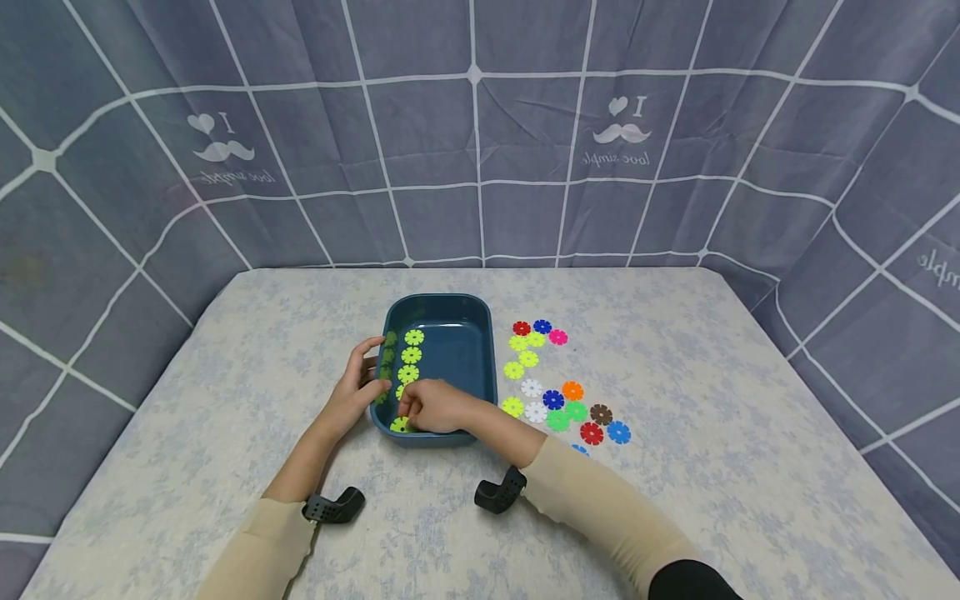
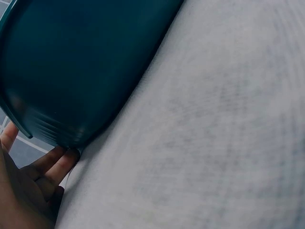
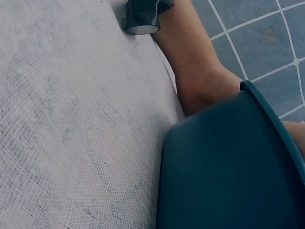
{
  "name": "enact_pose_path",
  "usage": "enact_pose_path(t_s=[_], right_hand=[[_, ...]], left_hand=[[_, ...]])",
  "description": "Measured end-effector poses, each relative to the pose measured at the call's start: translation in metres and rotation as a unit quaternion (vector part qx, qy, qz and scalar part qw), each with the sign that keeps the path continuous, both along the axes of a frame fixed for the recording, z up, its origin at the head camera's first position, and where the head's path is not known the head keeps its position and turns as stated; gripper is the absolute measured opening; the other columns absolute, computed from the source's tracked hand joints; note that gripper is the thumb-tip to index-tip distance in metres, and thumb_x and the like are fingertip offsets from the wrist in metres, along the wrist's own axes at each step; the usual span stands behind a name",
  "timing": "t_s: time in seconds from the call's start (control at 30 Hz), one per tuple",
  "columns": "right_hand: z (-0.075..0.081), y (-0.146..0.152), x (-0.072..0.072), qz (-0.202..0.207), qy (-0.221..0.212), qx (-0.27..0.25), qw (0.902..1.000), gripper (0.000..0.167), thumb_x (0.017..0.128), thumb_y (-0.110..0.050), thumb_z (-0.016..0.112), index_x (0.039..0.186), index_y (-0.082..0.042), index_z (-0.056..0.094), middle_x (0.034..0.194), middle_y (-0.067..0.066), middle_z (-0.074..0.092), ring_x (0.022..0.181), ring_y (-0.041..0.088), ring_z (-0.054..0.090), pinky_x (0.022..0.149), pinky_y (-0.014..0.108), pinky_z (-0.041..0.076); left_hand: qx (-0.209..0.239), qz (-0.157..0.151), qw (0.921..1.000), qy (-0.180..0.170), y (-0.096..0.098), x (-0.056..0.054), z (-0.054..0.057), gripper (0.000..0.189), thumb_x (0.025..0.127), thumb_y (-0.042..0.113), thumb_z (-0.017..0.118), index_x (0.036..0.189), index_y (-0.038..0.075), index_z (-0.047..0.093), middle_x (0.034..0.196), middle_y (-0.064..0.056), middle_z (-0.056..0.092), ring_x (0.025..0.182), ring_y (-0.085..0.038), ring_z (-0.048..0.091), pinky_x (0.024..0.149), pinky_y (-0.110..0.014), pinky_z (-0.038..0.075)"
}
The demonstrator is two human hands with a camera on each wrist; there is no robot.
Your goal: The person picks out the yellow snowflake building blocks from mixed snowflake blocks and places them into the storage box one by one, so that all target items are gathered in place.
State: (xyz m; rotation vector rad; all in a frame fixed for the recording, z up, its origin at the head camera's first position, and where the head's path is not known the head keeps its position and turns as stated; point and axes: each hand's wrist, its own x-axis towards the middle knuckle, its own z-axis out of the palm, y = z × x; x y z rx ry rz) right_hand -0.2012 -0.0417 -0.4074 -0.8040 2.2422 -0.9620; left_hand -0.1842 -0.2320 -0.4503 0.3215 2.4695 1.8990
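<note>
A deep blue-green plastic box (image 1: 457, 350) stands on the table. Inside it, along the left, runs a column of yellow-green flower-shaped discs (image 1: 410, 355); dimmer copies look like reflections on the left wall. My left hand (image 1: 352, 392) holds the box's left side, thumb at the rim; in the left wrist view its fingertips (image 2: 66, 160) touch the outer wall near the base. My right hand (image 1: 438, 406) reaches over the near right corner, curled fingers pinching at a yellow-green disc in the column, mostly hidden beneath them. The right wrist view shows only the box's outside (image 3: 224, 162) and a forearm.
Loose flower discs lie right of the box: several yellow-green (image 1: 513, 370), plus red (image 1: 592, 433), blue (image 1: 552, 399), white (image 1: 536, 412), green (image 1: 576, 411), orange (image 1: 573, 391), brown (image 1: 601, 414) and pink (image 1: 558, 337). A grey grid-patterned curtain (image 1: 525, 142) borders the table's back and sides.
</note>
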Motion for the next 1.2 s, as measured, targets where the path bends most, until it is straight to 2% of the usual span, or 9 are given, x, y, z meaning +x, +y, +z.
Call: enact_pose_path(t_s=[0.4,0.73,0.93,1.2], right_hand=[[-0.0006,0.0007,0.0003,-0.011,0.012,-0.002,0.9999,0.009,0.09,0.0,0.063,0.096,-0.006,0.066,0.076,-0.001,0.063,0.069,0.01,0.058,0.066,0.024,0.046],[-0.0018,0.0007,0.0012,-0.019,0.021,0.002,0.9996,0.007,0.089,-0.003,0.066,0.095,-0.006,0.067,0.076,-0.002,0.062,0.069,0.01,0.057,0.067,0.024,0.046],[-0.0014,0.0021,0.001,-0.019,0.015,-0.002,0.9997,0.008,0.09,-0.001,0.064,0.095,-0.005,0.068,0.076,-0.002,0.062,0.069,0.009,0.057,0.067,0.023,0.045],[-0.0016,0.0029,0.0007,-0.018,0.023,-0.01,0.9995,0.008,0.09,-0.002,0.064,0.097,-0.005,0.069,0.077,-0.002,0.063,0.07,0.009,0.058,0.067,0.023,0.046]], left_hand=[[-0.003,0.005,1.0,0.006,-0.0011,0.0004,-0.0009,0.067,0.093,0.01,0.052,0.153,0.017,0.023,0.143,-0.028,0.038,0.127,-0.041,0.044,0.091,-0.031,0.041],[-0.004,0.009,1.0,0.0,-0.0002,0.0003,-0.0015,0.067,0.093,0.011,0.052,0.152,0.018,0.023,0.143,-0.027,0.038,0.125,-0.041,0.045,0.093,-0.041,0.04],[0.002,0.0,1.0,0.006,-0.0005,0.0004,-0.0016,0.067,0.094,0.011,0.052,0.153,0.019,0.022,0.143,-0.027,0.038,0.124,-0.041,0.046,0.089,-0.03,0.043],[0.006,-0.005,1.0,0.005,-0.0011,0.0003,-0.0024,0.066,0.094,0.01,0.052,0.153,0.018,0.022,0.143,-0.027,0.037,0.125,-0.041,0.045,0.088,-0.027,0.043]])
